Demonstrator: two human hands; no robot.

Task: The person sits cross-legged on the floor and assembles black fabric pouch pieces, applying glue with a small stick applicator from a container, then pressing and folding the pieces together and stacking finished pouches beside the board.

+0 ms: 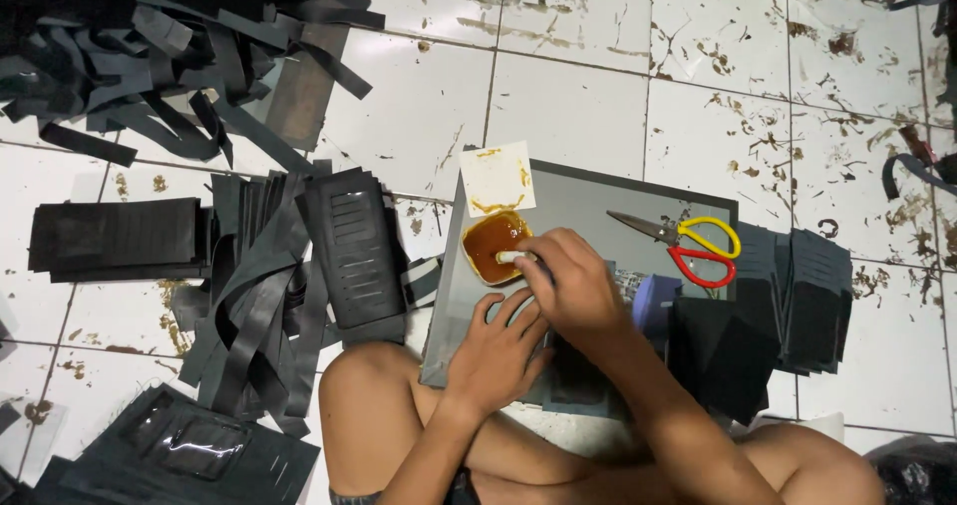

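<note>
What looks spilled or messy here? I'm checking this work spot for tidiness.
Amber glue has smeared beyond its small tub onto the white lid beside it. The white floor tiles carry brown stains and flecks throughout. Black strips lie in a tangled heap at upper left. The right hand dips a white applicator into the tub.

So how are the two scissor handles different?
The yellow handle lies further from the person; the red handle lies nearer. The yellow loop looks a bit longer and thinner, and the red one looks rounder. Both are open plastic loops that join at the same grey blades, and both lie flat on the grey board, untouched by either hand.
</note>
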